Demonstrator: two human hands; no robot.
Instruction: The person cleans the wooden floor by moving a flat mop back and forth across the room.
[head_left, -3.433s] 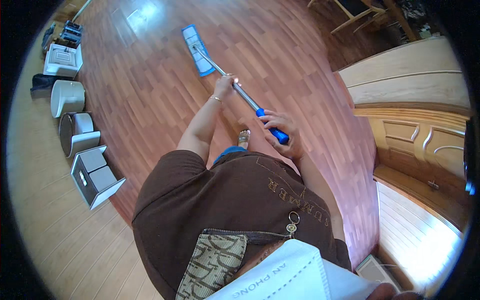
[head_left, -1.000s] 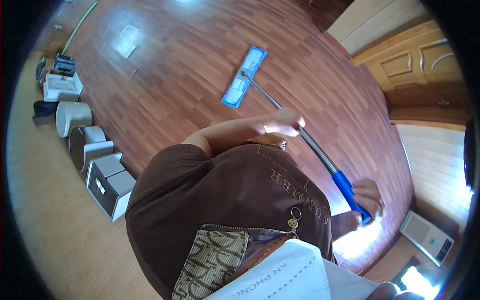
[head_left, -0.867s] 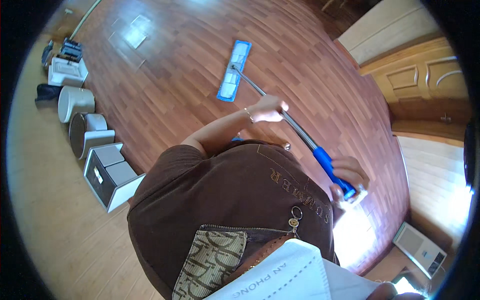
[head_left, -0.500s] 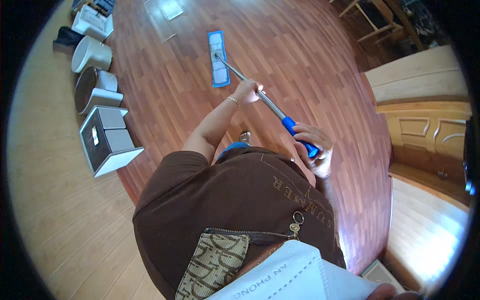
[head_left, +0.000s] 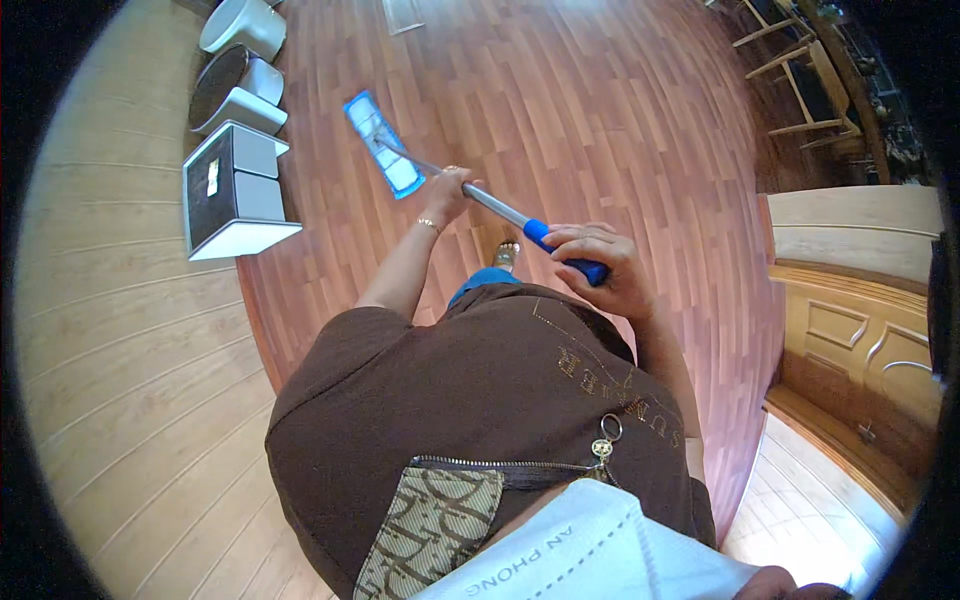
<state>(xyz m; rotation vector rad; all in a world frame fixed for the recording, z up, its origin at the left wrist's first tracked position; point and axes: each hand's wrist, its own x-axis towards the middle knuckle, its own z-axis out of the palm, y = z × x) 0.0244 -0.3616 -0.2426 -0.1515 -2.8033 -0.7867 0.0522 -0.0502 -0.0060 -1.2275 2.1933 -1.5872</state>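
A flat mop (head_left: 497, 207) with a silver pole runs slantwise across the view. Its blue-edged white head (head_left: 384, 146) lies on the wood-plank floor (head_left: 620, 120), ahead and to the left. My left hand (head_left: 447, 193) is closed around the metal pole, partway down toward the head. Around the blue grip at the upper end, my right hand (head_left: 600, 262) has its fingers wrapped, close to my body. One sandalled foot (head_left: 507, 256) shows beyond my brown shirt (head_left: 480, 380).
Along the left wall stand a white-edged cabinet (head_left: 240, 190), a dark round-topped item (head_left: 222, 82) and a white bin (head_left: 243, 27). Wooden chairs (head_left: 810, 95) are at the far right, with a panelled wooden door (head_left: 850, 340) nearer. A pale panel (head_left: 403, 14) lies far ahead.
The mop head has swung left and turned to a slant, nearer the cabinet. Both hands have shifted left with the pole. The room's furniture sits differently in view as I have moved forward.
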